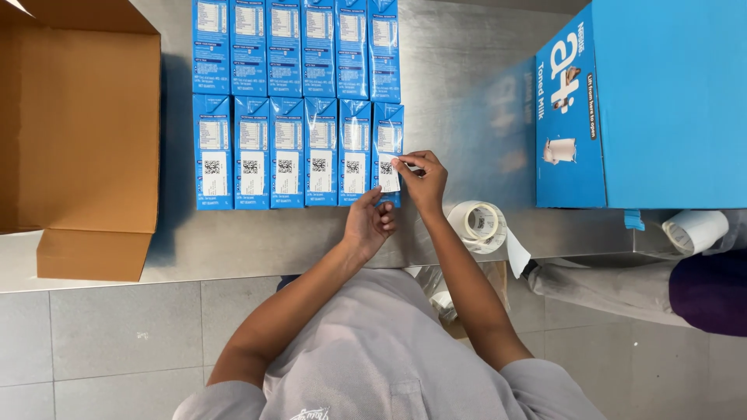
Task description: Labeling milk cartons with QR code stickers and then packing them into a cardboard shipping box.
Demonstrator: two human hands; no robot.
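Two rows of blue cartons (288, 101) lie flat on a steel table (459, 93), six to a row, the near row already wearing white code labels. The person's right hand (424, 180) is at the rightmost carton of the near row, thumb and forefinger pinched on the right edge of a white label (387, 171) that lies against the carton's face. The left hand (370, 224) sits just near of that same carton, fingers loosely curled, fingertips touching its near end and the label's lower corner; it grips nothing. Just right of the hands, at the table's near edge, lies a roll of labels (478, 224) with a strip of backing hanging off toward the floor. Farther right stands a big blue box (654, 101), and past it, near the table's corner, a second white roll (694, 230). An open brown box (78, 132) takes up the left end of the table. At the far right edge, a dark sleeve (712, 292) of somebody else shows.
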